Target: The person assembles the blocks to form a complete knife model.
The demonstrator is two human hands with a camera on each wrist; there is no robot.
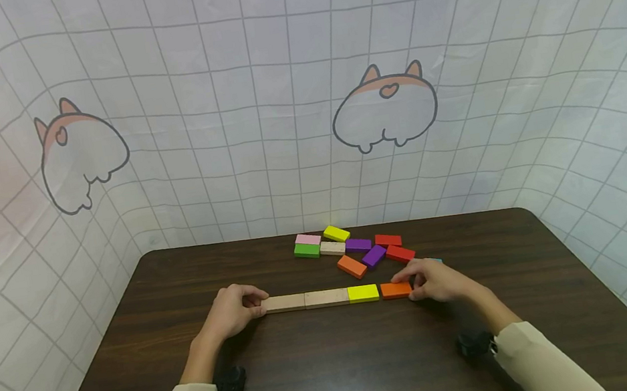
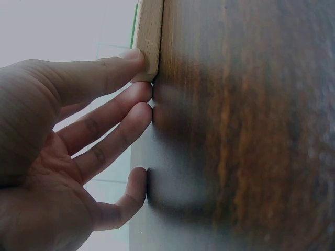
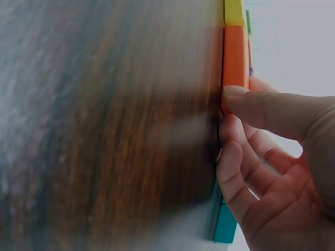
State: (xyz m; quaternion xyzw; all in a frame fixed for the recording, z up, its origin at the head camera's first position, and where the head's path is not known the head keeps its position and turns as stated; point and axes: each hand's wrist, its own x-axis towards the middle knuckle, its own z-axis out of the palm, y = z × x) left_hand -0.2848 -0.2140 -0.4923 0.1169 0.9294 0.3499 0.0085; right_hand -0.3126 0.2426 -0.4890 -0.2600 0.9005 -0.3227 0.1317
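Two plain wooden blocks, a left one (image 1: 284,303) and a right one (image 1: 327,297), lie end to end in a row with a yellow block (image 1: 363,293). My left hand (image 1: 236,310) pinches the row's left end, its thumb on the near side of the wooden block (image 2: 150,39). At the other end, my right hand (image 1: 437,280) pinches an orange block (image 1: 394,290) between thumb and fingers. In the head view a thin dark gap separates the orange block from the yellow one. The fingers hide the orange block's right end.
Behind the row lies a loose group: pink (image 1: 308,239), green (image 1: 306,250), yellow (image 1: 336,233), plain wood (image 1: 333,248), orange (image 1: 352,267), purple (image 1: 374,256) and red (image 1: 400,253) blocks. A teal block (image 3: 225,225) sits beyond my right hand. A grid-patterned cloth (image 1: 291,124) surrounds the dark table (image 1: 339,367).
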